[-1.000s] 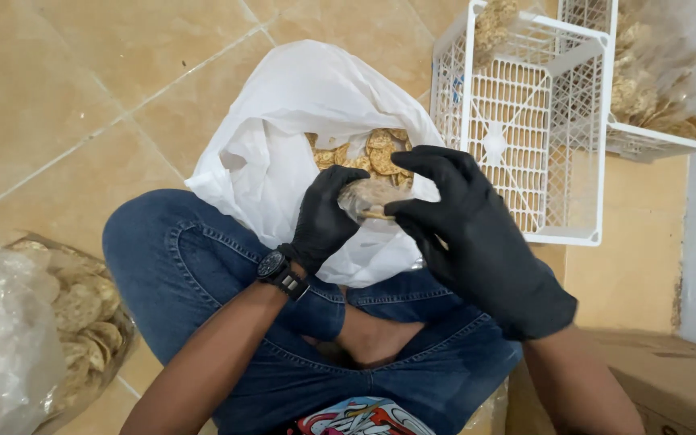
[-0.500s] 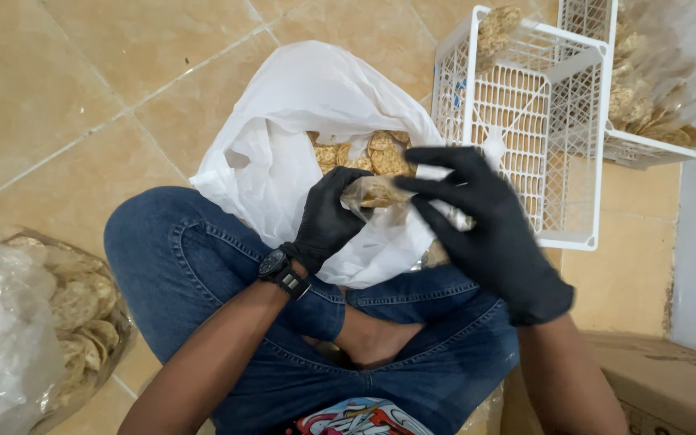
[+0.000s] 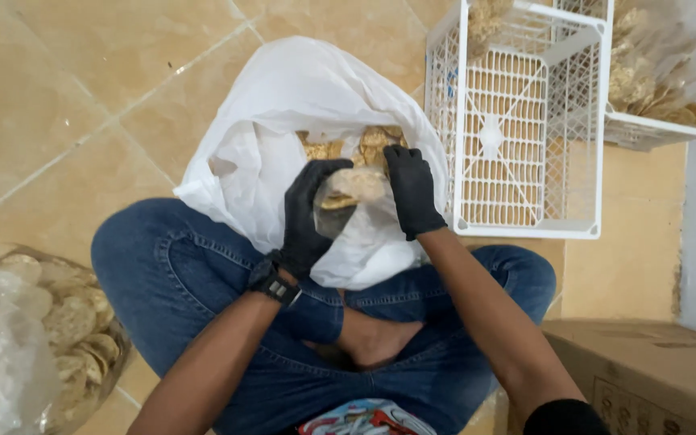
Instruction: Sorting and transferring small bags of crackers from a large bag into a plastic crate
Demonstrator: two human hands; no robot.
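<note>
two black-gloved hands over crossed legs in jeans [image 3: 203, 266]. left hand [image 3: 308, 213] grips small clear bag [image 3: 346, 201] of round crackers from left; right hand [image 3: 412, 192] clasps its right side. small bag sits above open white sack [image 3: 283, 121] holding more crackers. beyond, right: empty white crate [image 3: 517, 121] on tiled floor [image 3: 58, 97].
</note>
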